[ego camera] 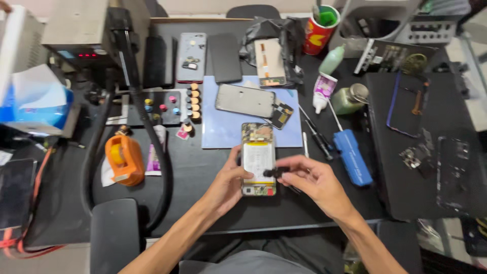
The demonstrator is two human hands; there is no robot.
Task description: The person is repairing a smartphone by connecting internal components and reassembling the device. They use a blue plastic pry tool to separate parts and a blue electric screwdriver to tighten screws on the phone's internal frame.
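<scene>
An opened phone [258, 152] with its back cover off lies on the black mat, its white battery and circuit boards showing. My left hand [228, 185] grips the phone's lower left edge and steadies it. My right hand [310, 181] is closed on a small black tool [276, 172] whose tip rests on the lower part of the phone. The tool's far end is hidden in my fingers.
A blue mat [223, 129] behind holds a phone frame [245, 100] and a small board. A blue-handled tool [352, 157], a glue tube [322, 92], bottles, an orange tape dispenser [124, 160], a black hose [152, 147] and phone parts on the right surround the work spot.
</scene>
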